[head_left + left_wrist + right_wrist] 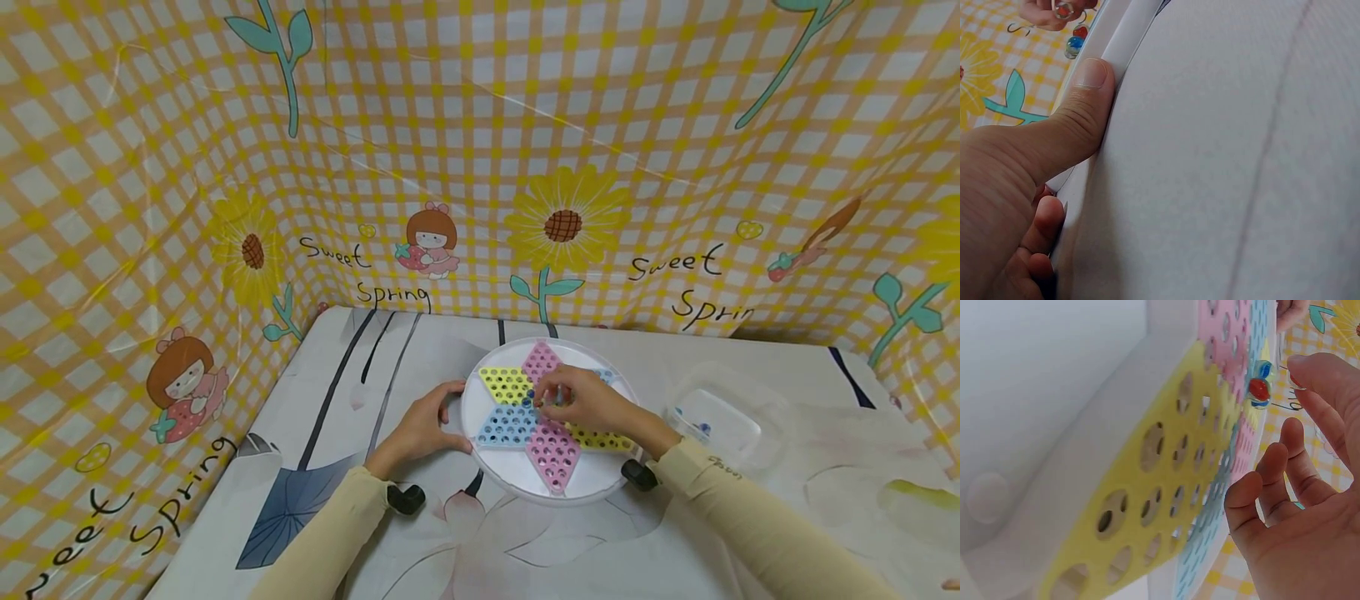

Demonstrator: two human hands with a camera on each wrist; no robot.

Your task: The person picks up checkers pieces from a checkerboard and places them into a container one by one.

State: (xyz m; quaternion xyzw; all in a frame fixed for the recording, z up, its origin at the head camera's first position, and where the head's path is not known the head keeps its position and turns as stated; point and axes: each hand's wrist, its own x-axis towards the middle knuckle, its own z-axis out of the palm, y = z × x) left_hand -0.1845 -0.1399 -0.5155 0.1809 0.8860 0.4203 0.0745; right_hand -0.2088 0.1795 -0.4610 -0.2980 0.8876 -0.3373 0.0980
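A round white Chinese checkers board (513, 468) with a pink, yellow and blue star of holes lies on the table. My left hand (422, 427) holds its left rim, the thumb (1088, 94) along the edge and the fingers partly hidden on the far side. Over the middle of the star, my right hand (576, 398) pinches a clear marble with red inside (1295, 381) between thumb and index finger; the other fingers are loosely bent. Close by on the board sit a red marble (1259, 390) and a blue marble (1265, 369).
Right of the board stands a clear plastic box (731, 427) with a few blue marbles (703, 428) inside. A floral cloth (600, 550) covers the table. Behind and to the left hangs a yellow checked curtain (472, 150).
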